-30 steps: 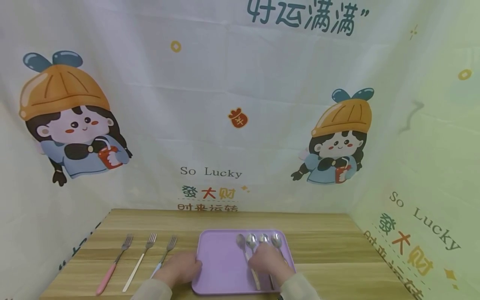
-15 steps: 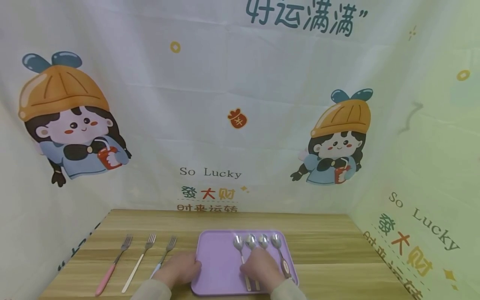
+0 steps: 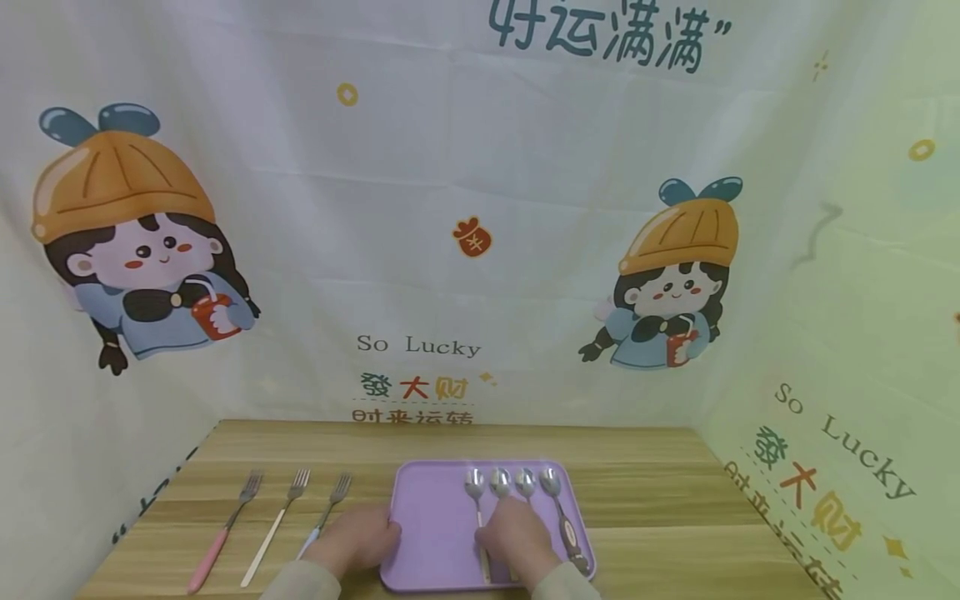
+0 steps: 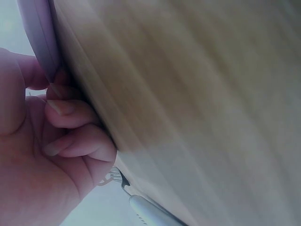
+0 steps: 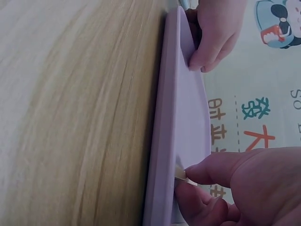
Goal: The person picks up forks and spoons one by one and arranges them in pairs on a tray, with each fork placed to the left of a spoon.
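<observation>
On the wooden table lies a purple tray [image 3: 435, 525] holding several metal spoons, bowls toward the far edge. My left hand [image 3: 360, 535] grips the tray's left rim, thumb above and fingers curled below, as the left wrist view shows. My right hand [image 3: 517, 537] pinches the light handle of the leftmost spoon [image 3: 475, 482] between thumb and fingers. It covers parts of the middle spoons [image 3: 500, 480]. The rightmost spoon [image 3: 551, 481], with a brown patterned handle, lies in plain sight beside it. In the right wrist view, the pinched handle end [image 5: 180, 173] sits just inside the rim.
Left of the tray lie a pink-handled fork [image 3: 225, 533], a cream-handled fork [image 3: 273, 533] and a light-blue-handled fork [image 3: 330, 504], whose handle is partly behind my left hand. A printed white cloth [image 3: 420, 275] rises behind and beside the table [image 3: 652, 500].
My right hand has shifted left. The leftmost spoon's handle has swung left, so it lies straighter. The rightmost spoon's handle is now uncovered. My left hand has stayed on the rim.
</observation>
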`<action>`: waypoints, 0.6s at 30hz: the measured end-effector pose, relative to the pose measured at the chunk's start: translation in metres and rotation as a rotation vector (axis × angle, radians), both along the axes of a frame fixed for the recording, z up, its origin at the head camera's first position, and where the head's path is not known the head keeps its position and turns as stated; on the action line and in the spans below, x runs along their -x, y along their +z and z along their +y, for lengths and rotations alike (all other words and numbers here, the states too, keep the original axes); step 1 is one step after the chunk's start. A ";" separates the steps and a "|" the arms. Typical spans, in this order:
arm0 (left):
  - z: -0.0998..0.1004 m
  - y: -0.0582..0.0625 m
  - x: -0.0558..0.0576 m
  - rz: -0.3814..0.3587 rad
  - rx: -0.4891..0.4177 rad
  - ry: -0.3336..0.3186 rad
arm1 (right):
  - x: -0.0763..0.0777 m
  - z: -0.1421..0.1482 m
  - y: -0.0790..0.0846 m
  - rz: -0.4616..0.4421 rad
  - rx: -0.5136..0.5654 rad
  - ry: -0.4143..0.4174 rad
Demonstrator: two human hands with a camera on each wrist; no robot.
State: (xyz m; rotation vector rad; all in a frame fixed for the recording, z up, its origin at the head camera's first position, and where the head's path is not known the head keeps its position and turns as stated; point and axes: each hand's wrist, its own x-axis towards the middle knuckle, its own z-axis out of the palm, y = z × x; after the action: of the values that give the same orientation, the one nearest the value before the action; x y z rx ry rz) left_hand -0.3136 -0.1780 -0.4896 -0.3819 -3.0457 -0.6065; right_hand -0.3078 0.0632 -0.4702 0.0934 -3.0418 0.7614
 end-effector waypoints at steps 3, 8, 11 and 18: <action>0.000 0.000 0.000 0.001 -0.005 -0.002 | 0.001 0.000 -0.002 0.007 0.008 -0.007; -0.001 -0.001 0.000 0.002 -0.018 -0.005 | 0.003 -0.001 -0.005 -0.003 0.020 -0.020; -0.001 -0.002 0.000 -0.010 -0.024 -0.005 | 0.004 0.000 -0.007 -0.002 0.028 -0.023; 0.000 -0.002 0.001 -0.006 -0.020 -0.008 | 0.010 0.020 -0.005 0.121 0.005 0.097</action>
State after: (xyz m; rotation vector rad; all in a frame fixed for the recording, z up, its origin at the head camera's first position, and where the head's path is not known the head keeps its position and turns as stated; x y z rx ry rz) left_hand -0.3142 -0.1782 -0.4913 -0.3923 -3.0424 -0.6392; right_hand -0.3177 0.0833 -0.4750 0.2779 -2.9388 0.7400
